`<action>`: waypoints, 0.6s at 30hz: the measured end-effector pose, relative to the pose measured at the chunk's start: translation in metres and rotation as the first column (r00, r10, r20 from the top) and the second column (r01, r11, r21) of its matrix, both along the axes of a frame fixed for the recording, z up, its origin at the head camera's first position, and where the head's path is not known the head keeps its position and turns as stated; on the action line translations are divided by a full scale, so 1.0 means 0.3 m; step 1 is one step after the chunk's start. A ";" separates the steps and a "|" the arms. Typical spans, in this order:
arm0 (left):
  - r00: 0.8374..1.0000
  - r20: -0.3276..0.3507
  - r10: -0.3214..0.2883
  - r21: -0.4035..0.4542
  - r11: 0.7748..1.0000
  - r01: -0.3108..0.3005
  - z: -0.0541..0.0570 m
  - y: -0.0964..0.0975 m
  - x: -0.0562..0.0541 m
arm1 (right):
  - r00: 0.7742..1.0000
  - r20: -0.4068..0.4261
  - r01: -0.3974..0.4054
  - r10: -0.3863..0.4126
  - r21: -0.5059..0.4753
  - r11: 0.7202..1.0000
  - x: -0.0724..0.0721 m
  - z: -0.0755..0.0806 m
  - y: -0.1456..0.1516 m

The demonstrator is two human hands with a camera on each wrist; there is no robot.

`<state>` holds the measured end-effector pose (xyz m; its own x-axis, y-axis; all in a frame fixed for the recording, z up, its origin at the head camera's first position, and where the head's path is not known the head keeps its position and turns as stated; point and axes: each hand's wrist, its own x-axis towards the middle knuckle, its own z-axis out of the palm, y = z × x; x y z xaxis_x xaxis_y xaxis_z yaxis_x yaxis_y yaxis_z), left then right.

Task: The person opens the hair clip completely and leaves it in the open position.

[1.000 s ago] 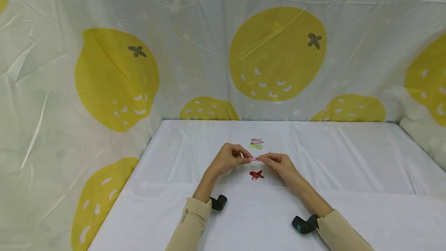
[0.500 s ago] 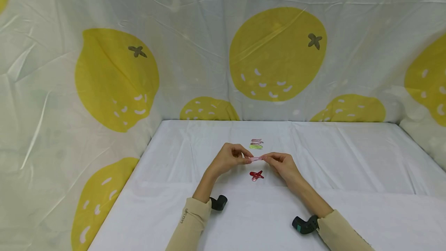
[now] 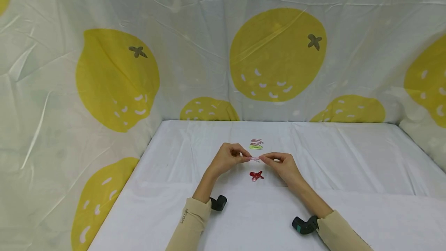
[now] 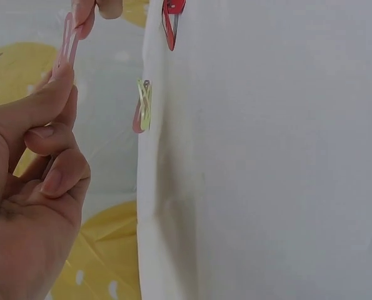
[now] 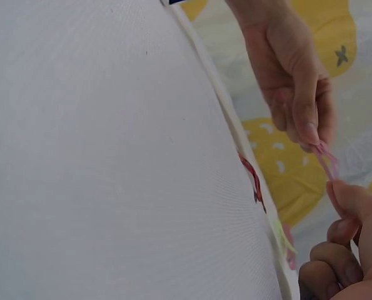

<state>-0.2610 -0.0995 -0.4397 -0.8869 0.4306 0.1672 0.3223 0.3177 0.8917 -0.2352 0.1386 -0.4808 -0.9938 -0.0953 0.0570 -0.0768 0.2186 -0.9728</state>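
A pink snap hair clip (image 3: 255, 158) is stretched between both hands above the table's middle. My left hand (image 3: 226, 159) pinches its left end between thumb and forefinger, the other fingers curled in. At the opposite end, my right hand (image 3: 283, 166) pinches it with thumb and fingertip. The slim loop of this pink clip (image 4: 67, 42) shows between the fingertips in the left wrist view. Nearer the body lie red hair clips (image 3: 256, 176), crossed over each other. Beyond the hands is a short row of clips, with a yellow-green hair clip (image 3: 256, 146) nearest and pink clips (image 3: 257, 141) behind it.
A white cloth covers the table (image 3: 195, 142). Behind and to the left hangs a pale curtain (image 3: 195, 61) printed with yellow lemons. Black wrist cameras (image 3: 218, 203) sit at both cuffs of the beige sleeves (image 3: 193, 217).
The right fingertips slid a little right along the pink clip, then back left. A thin strand now shows below the clip's main line. The left hand and the lying clips stay in place.
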 end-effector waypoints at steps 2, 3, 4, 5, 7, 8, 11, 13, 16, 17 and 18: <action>1.000 0.001 0.000 0.003 1.000 0.000 -0.001 -0.002 -0.001 | 1.000 -0.016 -0.002 0.002 0.008 1.000 0.001 -0.002 -0.001; 1.000 0.003 0.001 0.003 1.000 -0.001 -0.001 -0.003 -0.001 | 1.000 -0.020 -0.001 0.001 0.010 1.000 0.001 -0.002 -0.001; 1.000 0.005 0.001 0.004 1.000 -0.001 -0.001 -0.003 -0.001 | 1.000 -0.022 0.001 -0.001 0.014 1.000 0.003 -0.002 -0.001; 1.000 0.006 0.001 0.003 1.000 -0.001 -0.001 -0.004 -0.001 | 1.000 -0.021 0.003 -0.003 0.017 1.000 0.002 -0.002 -0.002; 1.000 0.010 0.003 0.003 1.000 -0.003 -0.001 -0.003 -0.001 | 1.000 -0.013 0.009 -0.008 0.026 1.000 0.005 0.001 -0.001; 1.000 0.013 0.004 0.005 1.000 -0.004 0.000 -0.003 0.000 | 1.000 -0.005 0.015 -0.014 0.030 0.999 0.005 0.002 -0.001; 1.000 0.027 0.001 0.024 1.000 -0.002 0.000 0.001 -0.001 | 0.999 0.035 0.036 -0.038 0.040 0.999 0.005 0.006 -0.001; 0.999 0.035 -0.003 0.045 0.999 0.001 0.002 0.004 -0.001 | 0.996 0.065 0.051 -0.053 0.041 0.998 0.006 0.009 -0.002; 0.999 0.034 -0.004 0.059 0.998 0.002 0.000 0.011 -0.002 | 0.992 0.113 0.054 -0.055 0.006 0.998 0.004 0.009 -0.004; 1.000 0.030 -0.001 0.058 0.998 0.000 -0.002 0.013 -0.002 | 0.990 0.129 0.052 -0.050 -0.011 0.999 0.004 0.009 -0.006; 1.000 0.025 0.005 0.055 0.998 -0.006 -0.003 0.015 -0.002 | 0.989 0.142 0.047 -0.042 -0.031 0.998 0.004 0.010 -0.006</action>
<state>-0.2615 -0.0951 -0.4407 -0.8934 0.4167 0.1682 0.2983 0.2698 0.9155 -0.2340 0.1367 -0.4780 -0.9953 -0.0514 -0.0816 0.0708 0.1848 -0.9802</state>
